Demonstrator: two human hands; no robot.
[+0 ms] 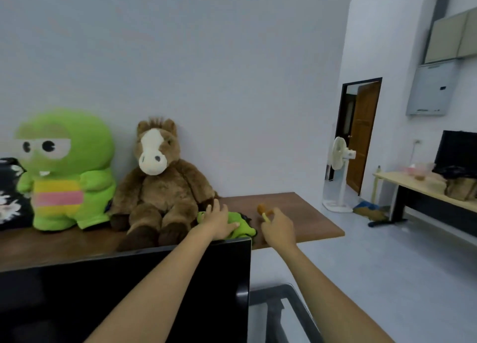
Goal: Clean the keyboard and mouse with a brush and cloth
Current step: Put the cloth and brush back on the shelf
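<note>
Reaching: two hands point(219, 220) point(277, 227), three plush toys point(157, 185).

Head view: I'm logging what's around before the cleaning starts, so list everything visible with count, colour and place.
green plush toy: 1, green, shelf left
horse plush: 1, brown, beside it
green cloth: 1, green, shelf, under left hand
brush: 1, yellow-orange, blurred, in right hand
shelf: 1, brown wood, along wall
monitor: 1, black, foreground
fan: 1, white, by doorway
door: 1, brown, open
table: 1, pale top, right
left hand: 1, rests on cloth
right hand: 1, pinches brush
</note>
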